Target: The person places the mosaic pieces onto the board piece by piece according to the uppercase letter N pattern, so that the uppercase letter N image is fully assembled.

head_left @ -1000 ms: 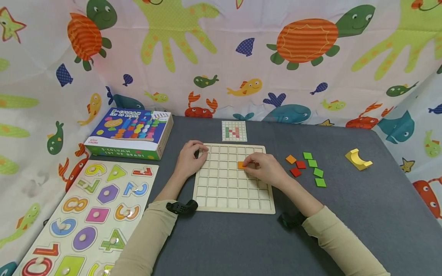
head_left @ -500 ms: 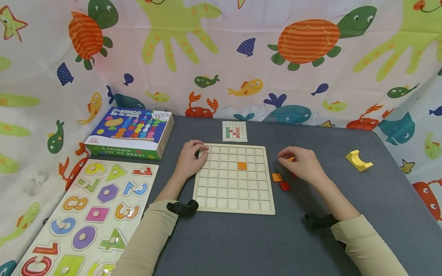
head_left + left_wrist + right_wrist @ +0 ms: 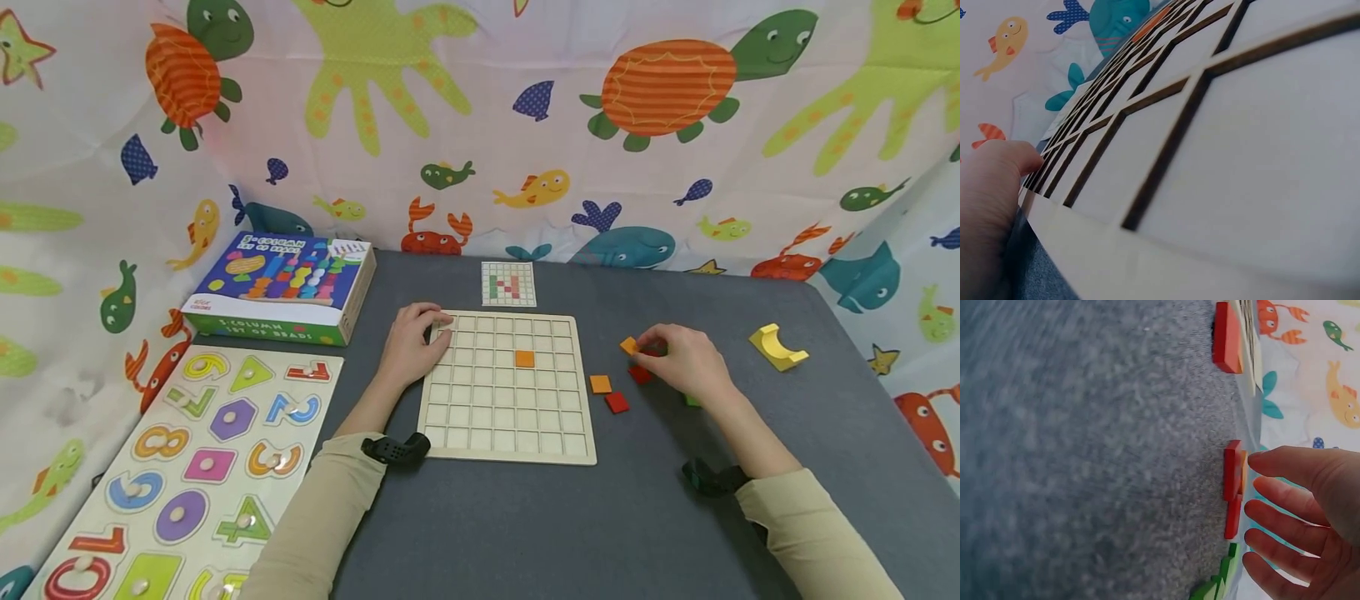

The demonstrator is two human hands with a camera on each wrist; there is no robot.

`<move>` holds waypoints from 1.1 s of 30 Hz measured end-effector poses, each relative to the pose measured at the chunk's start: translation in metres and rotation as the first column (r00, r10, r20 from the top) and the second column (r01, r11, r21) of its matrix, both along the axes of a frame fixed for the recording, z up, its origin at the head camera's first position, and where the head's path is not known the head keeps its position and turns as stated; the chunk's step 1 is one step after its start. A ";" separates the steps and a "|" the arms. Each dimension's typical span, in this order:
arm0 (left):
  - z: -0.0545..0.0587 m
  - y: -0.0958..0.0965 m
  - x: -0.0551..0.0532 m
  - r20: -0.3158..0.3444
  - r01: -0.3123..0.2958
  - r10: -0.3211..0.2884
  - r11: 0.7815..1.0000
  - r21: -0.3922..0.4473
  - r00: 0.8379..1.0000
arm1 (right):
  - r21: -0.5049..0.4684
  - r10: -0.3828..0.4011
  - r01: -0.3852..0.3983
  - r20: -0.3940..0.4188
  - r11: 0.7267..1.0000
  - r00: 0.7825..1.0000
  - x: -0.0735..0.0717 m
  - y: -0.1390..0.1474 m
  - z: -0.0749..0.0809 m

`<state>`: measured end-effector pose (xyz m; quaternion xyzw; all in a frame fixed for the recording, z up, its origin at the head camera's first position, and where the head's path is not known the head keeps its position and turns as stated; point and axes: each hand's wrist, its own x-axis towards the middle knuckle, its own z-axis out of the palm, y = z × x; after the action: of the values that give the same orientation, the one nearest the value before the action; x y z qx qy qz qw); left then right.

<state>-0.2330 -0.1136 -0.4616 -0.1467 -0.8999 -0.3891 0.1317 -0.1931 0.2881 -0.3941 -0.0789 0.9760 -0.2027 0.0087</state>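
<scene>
A pale wooden grid board (image 3: 480, 400) lies in front of me with one orange tile (image 3: 524, 358) in a cell. My left hand (image 3: 414, 343) rests on its upper left corner, thumb and finger touching the edge. To the right of the board, my right hand (image 3: 686, 358) is over a cluster of small square tiles. In the right wrist view its fingers are spread apart beside a red tile (image 3: 1232, 470), with nothing between them. Another orange tile (image 3: 628, 345) and a red tile (image 3: 640, 374) show by the fingertips. A green tile (image 3: 692, 401) peeks out below the hand, which hides others.
An orange tile (image 3: 600, 384) and a red tile (image 3: 617, 402) lie beside the board's right edge. A coloured pattern card (image 3: 508, 284) sits behind the board. A number-and-shape puzzle (image 3: 247, 442) and a boxed bead set (image 3: 281, 287) are left; a yellow arch block (image 3: 778, 348) is far right.
My right hand has let go of the orange tile on the board and moved right to the loose tiles, uncovering two near the board and covering most green ones. The left hand stays put.
</scene>
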 end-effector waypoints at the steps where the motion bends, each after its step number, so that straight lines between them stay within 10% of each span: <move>1: 0.000 0.000 0.000 -0.002 0.000 0.000 1.000 0.003 1.000 | 0.003 0.000 0.000 0.002 1.000 1.000 -0.001 0.000 -0.001; 16: 0.002 0.002 -0.004 0.076 -0.019 0.014 0.998 0.065 0.997 | -0.025 -0.046 0.046 -0.002 0.999 0.999 -0.005 -0.007 -0.004; 33: 0.000 0.000 -0.004 0.093 -0.060 0.054 0.996 0.069 0.994 | -0.214 0.189 -0.199 -0.064 0.956 0.980 0.012 -0.081 -0.007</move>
<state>-0.2373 -0.1140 -0.4619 -0.0982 -0.8941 -0.4237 0.1068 -0.1812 0.2067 -0.4008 -0.1791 0.9352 -0.3054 -0.0009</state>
